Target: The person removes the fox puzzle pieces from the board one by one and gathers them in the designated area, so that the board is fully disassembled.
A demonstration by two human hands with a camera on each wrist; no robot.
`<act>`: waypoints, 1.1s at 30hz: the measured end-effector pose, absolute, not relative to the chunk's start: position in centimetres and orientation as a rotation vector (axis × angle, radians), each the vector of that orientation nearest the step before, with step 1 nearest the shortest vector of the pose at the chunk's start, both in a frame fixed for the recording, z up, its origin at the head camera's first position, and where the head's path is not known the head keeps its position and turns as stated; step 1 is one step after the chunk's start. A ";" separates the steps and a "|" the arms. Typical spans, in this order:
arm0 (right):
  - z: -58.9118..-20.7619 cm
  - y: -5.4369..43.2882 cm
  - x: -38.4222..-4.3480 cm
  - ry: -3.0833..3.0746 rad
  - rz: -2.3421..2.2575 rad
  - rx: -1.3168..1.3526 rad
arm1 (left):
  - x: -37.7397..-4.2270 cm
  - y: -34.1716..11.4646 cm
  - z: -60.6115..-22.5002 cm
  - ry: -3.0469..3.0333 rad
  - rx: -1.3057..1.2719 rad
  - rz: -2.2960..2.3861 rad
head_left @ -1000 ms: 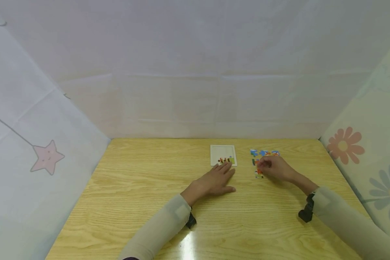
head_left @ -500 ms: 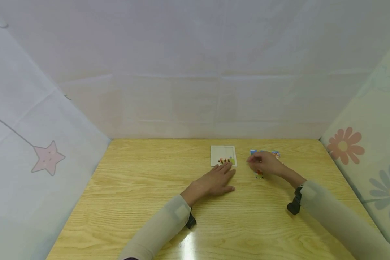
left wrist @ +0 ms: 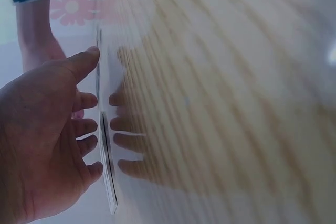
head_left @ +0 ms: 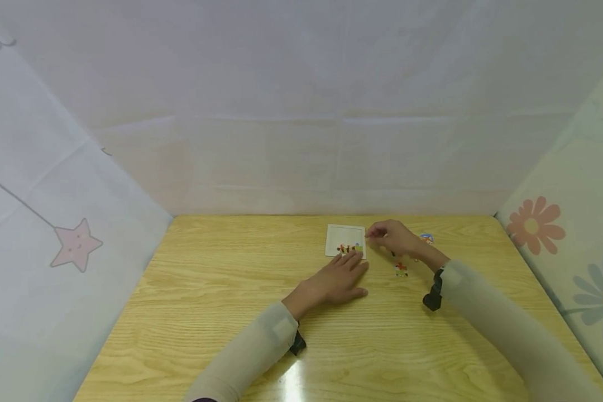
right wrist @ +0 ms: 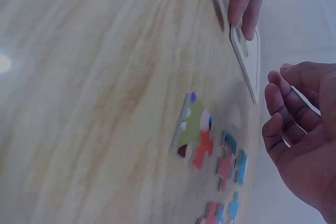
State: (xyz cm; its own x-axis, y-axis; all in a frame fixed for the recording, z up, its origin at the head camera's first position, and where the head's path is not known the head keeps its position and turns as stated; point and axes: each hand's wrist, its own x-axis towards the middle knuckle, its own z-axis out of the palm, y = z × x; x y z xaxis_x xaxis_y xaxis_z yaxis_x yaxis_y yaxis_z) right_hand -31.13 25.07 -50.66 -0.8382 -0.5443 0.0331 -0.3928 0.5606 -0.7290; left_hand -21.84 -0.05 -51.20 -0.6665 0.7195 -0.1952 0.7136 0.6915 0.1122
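A square white puzzle tray [head_left: 338,234] lies at the back of the table, with joined puzzle pieces [head_left: 349,248] along its lower right side. My left hand [head_left: 331,278] rests its fairly straight fingertips on the tray's near edge. In the left wrist view those fingers meet the thin tray edge [left wrist: 108,166]. My right hand [head_left: 394,237] is at the tray's right side, fingers curved. In the right wrist view its thumb tip is close to the index finger; no piece shows between them, though a small one could be hidden. A green and orange puzzle piece [right wrist: 195,129] lies below that hand.
More loose puzzle pieces [right wrist: 227,161] lie right of the tray, partly covered by the right forearm in the head view. One piece [head_left: 426,238] shows beyond that wrist. White cloth walls [head_left: 261,162] enclose the wooden table [head_left: 221,290] at the back and sides.
My right hand has moved left from above the loose pieces to the tray's right edge. The left hand stays at the near edge, and the tray looks very slightly turned.
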 end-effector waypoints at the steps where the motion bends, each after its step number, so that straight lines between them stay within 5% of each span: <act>1: -50.6 24.8 -31.4 2.591 -1.135 -0.791 | -21.8 0.0 -51.3 2.680 1.157 0.037; 33: -51.3 20.8 -35.5 2.350 -1.103 -0.972 | -21.3 0.8 -50.7 2.685 1.149 -0.056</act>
State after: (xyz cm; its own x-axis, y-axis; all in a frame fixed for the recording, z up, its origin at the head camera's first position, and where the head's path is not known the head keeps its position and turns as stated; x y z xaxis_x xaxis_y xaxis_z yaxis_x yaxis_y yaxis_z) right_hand -35.52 20.85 -51.29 -0.6951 -0.7180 -0.0369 -0.4306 0.4569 -0.7784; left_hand -21.33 0.77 -50.75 -0.6701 0.7101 -0.2161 0.7185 0.6936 0.0510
